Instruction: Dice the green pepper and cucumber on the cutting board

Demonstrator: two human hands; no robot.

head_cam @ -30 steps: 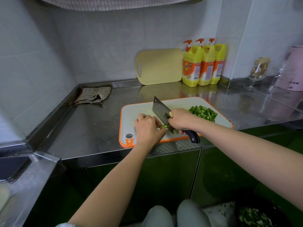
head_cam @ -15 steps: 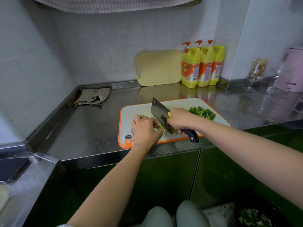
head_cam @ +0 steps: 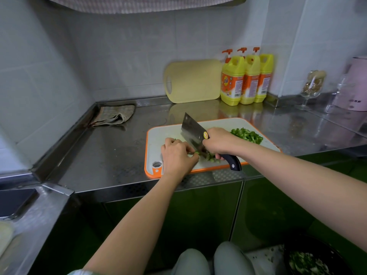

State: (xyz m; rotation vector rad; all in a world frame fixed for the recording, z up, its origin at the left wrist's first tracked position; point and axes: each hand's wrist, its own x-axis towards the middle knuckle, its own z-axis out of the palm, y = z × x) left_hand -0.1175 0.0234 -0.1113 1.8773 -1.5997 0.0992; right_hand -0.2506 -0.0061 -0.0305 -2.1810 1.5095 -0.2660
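Steel counter [head_cam: 111, 155] carried board [head_cam: 158, 139]. Diced pile [head_cam: 247, 134] lay far right. Right hand [head_cam: 218, 142] clenched cleaver [head_cam: 191, 130]; left hand [head_cam: 176, 157] pinched pepper strips [head_cam: 209, 157], probably last. Cucumber not seen.

Open counter [head_cam: 111, 155] left of cutting board [head_cam: 218, 124]

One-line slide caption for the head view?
Right hand chops a green vegetable with a cleaver on the cutting board; left hand holds it, diced pile beside.
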